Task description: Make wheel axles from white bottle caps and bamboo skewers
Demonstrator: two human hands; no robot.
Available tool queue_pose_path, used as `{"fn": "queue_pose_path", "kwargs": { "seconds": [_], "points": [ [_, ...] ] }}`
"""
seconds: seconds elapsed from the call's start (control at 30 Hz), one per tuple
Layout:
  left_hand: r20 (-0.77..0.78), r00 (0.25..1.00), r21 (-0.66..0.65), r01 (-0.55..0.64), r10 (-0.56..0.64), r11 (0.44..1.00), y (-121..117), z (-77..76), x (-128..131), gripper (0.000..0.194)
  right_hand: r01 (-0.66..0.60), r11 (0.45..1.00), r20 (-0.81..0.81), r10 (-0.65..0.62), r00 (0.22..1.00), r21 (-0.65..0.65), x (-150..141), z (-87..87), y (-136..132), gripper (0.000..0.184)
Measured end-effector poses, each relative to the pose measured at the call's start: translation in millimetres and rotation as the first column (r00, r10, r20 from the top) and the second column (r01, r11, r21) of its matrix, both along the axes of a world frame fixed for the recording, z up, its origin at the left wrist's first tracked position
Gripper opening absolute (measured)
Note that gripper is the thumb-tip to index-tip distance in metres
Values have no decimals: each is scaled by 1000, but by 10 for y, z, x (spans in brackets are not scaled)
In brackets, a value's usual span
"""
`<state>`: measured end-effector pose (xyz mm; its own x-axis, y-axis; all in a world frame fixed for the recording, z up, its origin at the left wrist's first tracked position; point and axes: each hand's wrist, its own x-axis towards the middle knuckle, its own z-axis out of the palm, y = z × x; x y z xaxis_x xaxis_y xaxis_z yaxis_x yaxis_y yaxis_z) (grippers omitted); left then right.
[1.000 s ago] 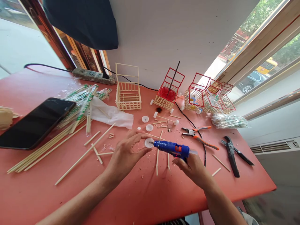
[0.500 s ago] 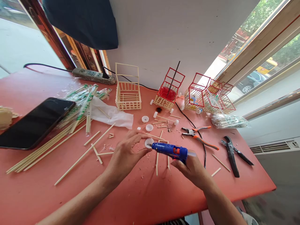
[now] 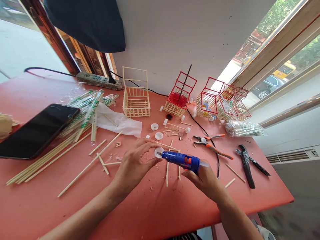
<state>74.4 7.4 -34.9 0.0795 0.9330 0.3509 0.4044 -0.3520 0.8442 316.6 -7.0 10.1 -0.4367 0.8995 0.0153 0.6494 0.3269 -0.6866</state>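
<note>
My left hand (image 3: 136,155) pinches a small white plastic cap (image 3: 158,152) between thumb and fingers, its hollow side facing me. My right hand (image 3: 203,178) is wrapped round a blue hot glue gun (image 3: 181,159), whose tip points left into the cap. Behind the gun lies a small frame of wooden sticks (image 3: 167,173), partly covered by it. A thin stick (image 3: 165,145) shows just beyond my left fingers; whether they touch it I cannot tell. Two more white caps (image 3: 159,136) rest on the table past my left hand, near a stick axle with white wheels (image 3: 177,125).
A plain stick cart body (image 3: 136,101) and several red-trimmed carts (image 3: 176,103) stand along the wall. Orange-handled pliers (image 3: 212,146) and black-handled pliers (image 3: 248,166) lie at right. Wooden sticks (image 3: 50,156), a phone (image 3: 40,130) and a power strip (image 3: 100,80) are at left.
The view has shifted very slightly. Both hands, the cap and the glue gun hold almost the same position.
</note>
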Motion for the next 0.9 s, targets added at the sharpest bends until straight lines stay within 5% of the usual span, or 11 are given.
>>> {"fn": "queue_pose_path", "kwargs": {
  "seconds": [0.9],
  "points": [
    [-16, 1000, -24, -5, 5, 1000, 3, 35, -7, 21, 12, 999, -1, -12, 1000, 30, 2, 16, 0, 45]
  ]
}}
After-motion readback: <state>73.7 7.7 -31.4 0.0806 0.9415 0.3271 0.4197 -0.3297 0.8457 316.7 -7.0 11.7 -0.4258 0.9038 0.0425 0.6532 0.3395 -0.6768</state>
